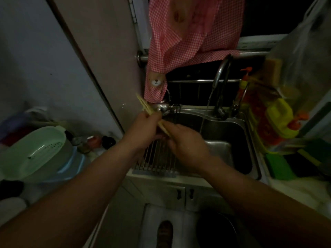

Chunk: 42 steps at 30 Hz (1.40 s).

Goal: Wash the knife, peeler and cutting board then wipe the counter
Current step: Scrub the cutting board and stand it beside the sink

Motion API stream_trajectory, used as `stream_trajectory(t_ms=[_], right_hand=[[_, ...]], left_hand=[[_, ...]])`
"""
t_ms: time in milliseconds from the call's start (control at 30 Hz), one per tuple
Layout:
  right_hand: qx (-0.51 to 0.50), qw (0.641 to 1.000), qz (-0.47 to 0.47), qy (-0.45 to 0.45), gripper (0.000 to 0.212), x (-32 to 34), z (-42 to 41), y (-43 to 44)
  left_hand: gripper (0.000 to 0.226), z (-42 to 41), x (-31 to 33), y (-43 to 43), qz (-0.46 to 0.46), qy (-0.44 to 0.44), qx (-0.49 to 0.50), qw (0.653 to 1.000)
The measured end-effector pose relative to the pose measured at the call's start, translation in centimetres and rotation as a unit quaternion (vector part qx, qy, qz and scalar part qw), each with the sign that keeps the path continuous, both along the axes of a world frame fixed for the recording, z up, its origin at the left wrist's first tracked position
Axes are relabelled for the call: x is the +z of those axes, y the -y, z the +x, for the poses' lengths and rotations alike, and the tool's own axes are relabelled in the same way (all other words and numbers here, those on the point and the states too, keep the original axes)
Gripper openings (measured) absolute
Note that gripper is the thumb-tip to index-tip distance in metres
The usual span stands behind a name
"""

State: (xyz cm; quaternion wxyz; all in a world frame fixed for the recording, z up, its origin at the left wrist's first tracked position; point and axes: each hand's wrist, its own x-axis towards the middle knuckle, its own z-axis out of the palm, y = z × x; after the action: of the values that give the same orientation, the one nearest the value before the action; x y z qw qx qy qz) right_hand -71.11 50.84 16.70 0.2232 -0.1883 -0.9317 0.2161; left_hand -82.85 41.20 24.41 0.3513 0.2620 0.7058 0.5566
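here, the peeler gets a scrub over the sink

both hands are up over the left part of the steel sink (249, 133), above a wire rack (157, 154) laid across it. the left hand (143, 129) is closed around the pale yellow peeler (145, 106), and the tool's slotted end pokes up and to the left, out past the knuckles. the right hand (186, 142) sits just beside it, fingers curled over the peeler's lower end, the two hands touching. a thin stream of water drops from the curved faucet (222, 76) into the basin, to the right of the hands and not on them. a red checked cloth (188, 33) hangs above, its tip dangling right behind the peeler. left of the sink a pale green colander (34, 151) rests on a blue tub on the counter (297, 187). on the right, a green sponge (279, 165) lies on the counter near the sink's edge. knife and cutting board: can't pick them out in this dim light.
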Motion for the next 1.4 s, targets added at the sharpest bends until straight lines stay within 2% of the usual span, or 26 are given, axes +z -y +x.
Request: stream_trajectory(t_ms=[67,100,133,167,200,233,300,367,433,500,633,733,900,1000,1100,1400], right_hand=[[-0.019,0.998,-0.055,-0.031,0.04,1.0,-0.3,-0.9],[-0.031,0.994,-0.103,-0.036,0.037,1.2,-0.6,-1.8],[-0.038,0.987,-0.152,-0.032,0.033,1.2,-1.1,-2.6],[-0.038,0.978,-0.202,-0.025,0.03,1.2,-1.5,-3.2],[-0.036,0.967,-0.252,-0.021,0.03,1.1,-1.9,-3.8],[-0.035,0.952,-0.304,-0.019,0.031,0.8,-2.4,-4.4],[-0.034,0.931,-0.363,0.0,0.032,0.2,-2.8,-5.0],[-0.026,0.937,-0.348,0.031,0.029,-0.8,-3.0,-5.2],[-0.029,0.934,-0.355,0.036,0.029,-1.8,-3.3,-5.2],[-0.038,0.926,-0.375,0.026,0.032,-2.4,-3.8,-5.3],[-0.053,0.925,-0.375,0.009,0.032,-2.9,-4.8,-5.2],[-0.069,0.92,-0.384,0.016,0.033,-3.3,-5.3,-4.5],[-0.1,0.914,-0.393,0.021,0.032,-3.3,-5.6,-4.5],[-0.104,0.913,-0.395,0.016,0.027,-3.5,-5.8,-5.1],[-0.111,0.92,-0.376,0.018,0.033,-3.6,-6.0,-5.3],[-0.064,0.912,-0.404,0.011,0.032,-4.1,-5.8,-5.4]], left_hand=[[0.046,-0.6,1.3,0.5,-0.002,-0.06,-0.004,0.998],[0.052,-1.6,1.4,0.6,-0.005,-0.153,0.017,0.988],[0.057,-2.7,1.4,0.9,-0.025,-0.274,0.042,0.96],[0.061,-3.8,1.3,1.2,-0.063,-0.387,0.048,0.919],[0.067,-4.8,0.9,1.4,-0.098,-0.465,0.032,0.88],[0.07,-5.9,0.4,1.5,-0.12,-0.501,0.013,0.857],[0.068,-7.6,-0.6,1.3,-0.114,-0.504,0.026,0.856],[0.064,-8.7,-1.5,0.9,-0.085,-0.506,0.059,0.856],[0.058,-9.6,-2.6,0.6,-0.088,-0.525,0.008,0.847],[0.036,-10.5,-3.6,0.4,-0.098,-0.552,-0.053,0.826],[0.023,-12.2,-4.2,0.2,-0.06,-0.581,-0.047,0.81],[0.014,-12.8,-5.0,0.5,-0.048,-0.579,-0.066,0.812],[0.01,-13.0,-5.3,-0.1,-0.049,-0.592,-0.066,0.802],[0.019,-13.1,-5.0,-0.8,-0.064,-0.584,-0.079,0.806],[0.02,-13.3,-5.0,-1.1,-0.07,-0.578,-0.083,0.809],[0.022,-12.4,-4.9,0.4,-0.106,-0.591,-0.072,0.796]])
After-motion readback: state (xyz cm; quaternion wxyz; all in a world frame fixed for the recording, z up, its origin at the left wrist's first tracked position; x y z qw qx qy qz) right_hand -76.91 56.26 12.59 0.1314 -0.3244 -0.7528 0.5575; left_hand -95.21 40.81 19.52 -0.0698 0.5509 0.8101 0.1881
